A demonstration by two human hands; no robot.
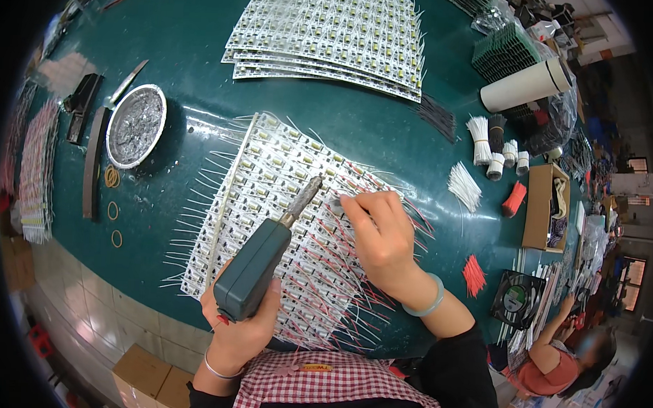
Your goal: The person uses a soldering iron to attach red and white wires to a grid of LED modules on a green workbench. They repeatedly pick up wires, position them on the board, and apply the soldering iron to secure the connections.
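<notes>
My left hand (241, 329) grips a grey-green soldering iron (256, 268). Its metal tip (311, 189) points up and to the right onto a white panel of small LED boards (273, 175) that lies on the green table (195, 48). My right hand (381, 235) rests on the same panel just right of the tip, fingers pinched on a thin wire at a board. White wire leads stick out along the panel's left edge, and red and white leads fan out on its right.
A stack of similar LED panels (332, 35) lies at the back. At left stand a round foil dish of solder dross (135, 125), a dark strip and rubber bands (112, 211). Wire bundles (480, 137), a white roll (525, 85) and a cardboard box (546, 204) sit right. Another person (562, 356) works at lower right.
</notes>
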